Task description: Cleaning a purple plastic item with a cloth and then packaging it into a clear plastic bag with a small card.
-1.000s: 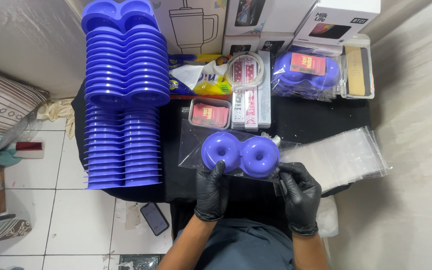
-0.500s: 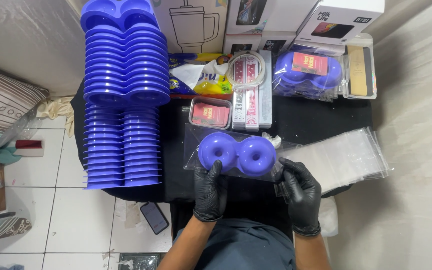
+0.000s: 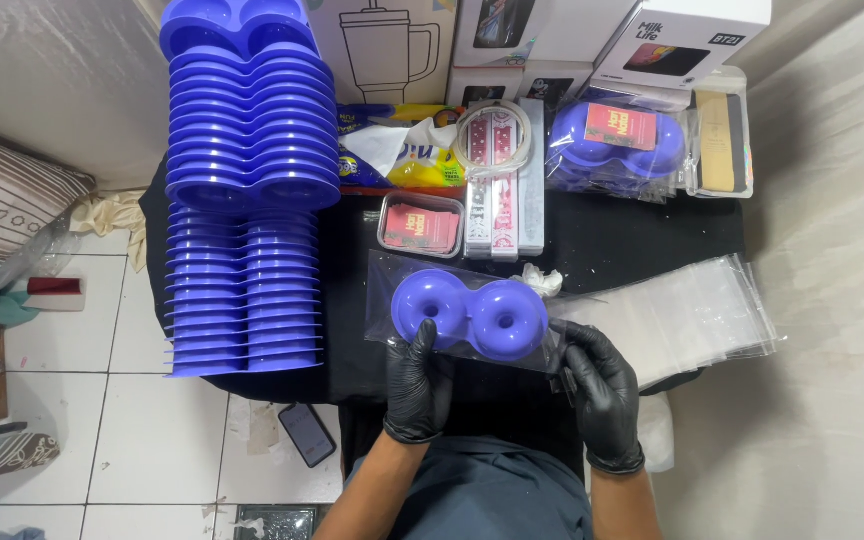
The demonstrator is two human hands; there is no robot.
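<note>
Blue double-ring mould between gloved hands

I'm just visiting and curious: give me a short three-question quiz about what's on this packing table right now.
1. True or false: the blue double-ring tray lies inside a clear plastic bag.
2. What covers the left hand and the right hand? A) black gloves B) nothing C) white mittens
3. On which side of the person does the tall stack of blue trays stand?

Key: 1. True. 2. A. 3. The left side, opposite the pile of clear bags.
</note>
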